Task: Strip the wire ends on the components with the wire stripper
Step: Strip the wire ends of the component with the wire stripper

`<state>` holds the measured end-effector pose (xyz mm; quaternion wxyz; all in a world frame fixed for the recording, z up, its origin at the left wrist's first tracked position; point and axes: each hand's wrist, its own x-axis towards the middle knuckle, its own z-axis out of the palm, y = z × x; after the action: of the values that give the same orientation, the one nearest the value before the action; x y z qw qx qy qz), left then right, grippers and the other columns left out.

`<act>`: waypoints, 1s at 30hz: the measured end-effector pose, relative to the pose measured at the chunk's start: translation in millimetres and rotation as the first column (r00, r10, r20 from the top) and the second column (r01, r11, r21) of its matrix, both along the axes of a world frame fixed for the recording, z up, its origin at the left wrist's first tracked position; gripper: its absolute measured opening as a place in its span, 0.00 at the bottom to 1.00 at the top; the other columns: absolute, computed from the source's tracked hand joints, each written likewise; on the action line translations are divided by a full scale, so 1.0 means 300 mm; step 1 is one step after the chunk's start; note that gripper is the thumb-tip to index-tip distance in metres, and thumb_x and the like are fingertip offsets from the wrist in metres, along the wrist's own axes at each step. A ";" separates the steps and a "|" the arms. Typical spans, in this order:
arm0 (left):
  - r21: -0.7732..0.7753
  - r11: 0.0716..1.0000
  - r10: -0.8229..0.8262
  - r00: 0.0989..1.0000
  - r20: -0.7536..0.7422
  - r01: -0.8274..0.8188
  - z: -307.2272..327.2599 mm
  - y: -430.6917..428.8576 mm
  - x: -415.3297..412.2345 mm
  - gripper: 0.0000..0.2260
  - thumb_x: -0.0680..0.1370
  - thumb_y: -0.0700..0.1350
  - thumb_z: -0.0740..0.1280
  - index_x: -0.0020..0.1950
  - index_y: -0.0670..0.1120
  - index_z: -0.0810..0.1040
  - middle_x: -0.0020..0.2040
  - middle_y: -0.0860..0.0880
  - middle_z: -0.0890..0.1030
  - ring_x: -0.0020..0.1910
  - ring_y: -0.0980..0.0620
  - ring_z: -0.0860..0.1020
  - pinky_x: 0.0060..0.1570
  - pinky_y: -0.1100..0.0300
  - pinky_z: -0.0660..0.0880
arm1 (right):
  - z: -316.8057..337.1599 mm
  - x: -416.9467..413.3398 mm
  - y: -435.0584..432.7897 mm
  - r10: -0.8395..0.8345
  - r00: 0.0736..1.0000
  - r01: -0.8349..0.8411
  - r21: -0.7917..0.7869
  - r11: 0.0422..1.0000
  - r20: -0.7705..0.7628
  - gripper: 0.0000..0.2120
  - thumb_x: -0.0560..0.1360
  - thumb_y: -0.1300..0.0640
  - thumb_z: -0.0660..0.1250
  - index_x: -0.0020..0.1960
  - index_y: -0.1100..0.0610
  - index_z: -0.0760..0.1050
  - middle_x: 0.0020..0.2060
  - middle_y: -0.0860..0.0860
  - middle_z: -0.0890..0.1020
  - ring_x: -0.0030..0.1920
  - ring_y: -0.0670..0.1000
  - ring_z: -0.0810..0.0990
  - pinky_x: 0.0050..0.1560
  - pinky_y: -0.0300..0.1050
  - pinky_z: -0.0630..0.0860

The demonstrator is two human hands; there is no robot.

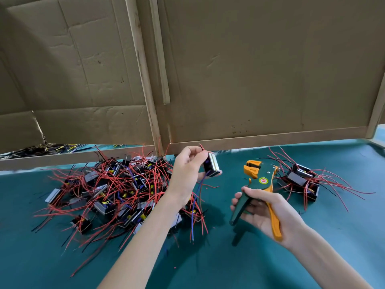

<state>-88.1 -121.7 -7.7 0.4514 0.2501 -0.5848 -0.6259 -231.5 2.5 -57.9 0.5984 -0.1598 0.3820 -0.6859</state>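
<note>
My left hand (186,172) holds a small black and silver component (212,165) lifted above the green table. Its blue and red wires (196,205) hang down below the hand. My right hand (264,211) grips the handles of a green and orange wire stripper (259,184), jaws pointing up and away, a short gap right of the component. A large pile of similar components (116,192) with tangled red wires lies at the left. A smaller group of components (300,180) sits at the right, behind the stripper.
A cardboard wall on a wooden frame (250,80) stands along the back of the table (229,263). Loose black and yellow wire offcuts (41,149) lie behind the frame at the far left. Small red insulation scraps dot the cloth.
</note>
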 end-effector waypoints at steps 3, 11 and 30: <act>0.060 0.998 0.024 0.999 -0.026 -0.022 0.000 -0.008 0.015 0.05 0.80 0.37 0.63 0.44 0.40 0.74 0.51 0.36 0.76 0.42 0.43 0.78 0.37 0.50 0.81 | -0.002 0.013 0.003 0.028 1.000 -0.028 0.002 1.000 -0.012 0.13 0.64 0.64 0.71 0.47 0.66 0.75 0.38 0.63 0.82 0.37 0.60 0.84 0.38 0.53 0.82; -0.025 0.987 0.161 0.976 0.147 -0.159 -0.031 -0.051 0.061 0.04 0.78 0.39 0.66 0.44 0.42 0.78 0.51 0.38 0.83 0.53 0.34 0.79 0.59 0.39 0.74 | -0.003 0.027 0.010 0.083 0.993 -0.085 -0.024 0.996 -0.079 0.15 0.63 0.62 0.73 0.47 0.64 0.76 0.39 0.63 0.81 0.39 0.60 0.83 0.40 0.53 0.82; -0.216 0.960 -0.132 0.969 0.208 0.177 -0.004 -0.022 0.091 0.06 0.79 0.36 0.64 0.47 0.46 0.75 0.42 0.51 0.84 0.43 0.53 0.82 0.39 0.63 0.76 | 0.017 0.057 0.032 0.189 0.942 -0.213 -0.060 0.975 -0.279 0.13 0.65 0.64 0.73 0.49 0.64 0.78 0.40 0.65 0.80 0.39 0.63 0.82 0.40 0.54 0.81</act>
<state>-60.9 -128.4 -9.0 0.3686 0.2078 -0.7129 -0.5593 -214.5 12.2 -52.7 0.5997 -0.3168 0.4111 -0.6091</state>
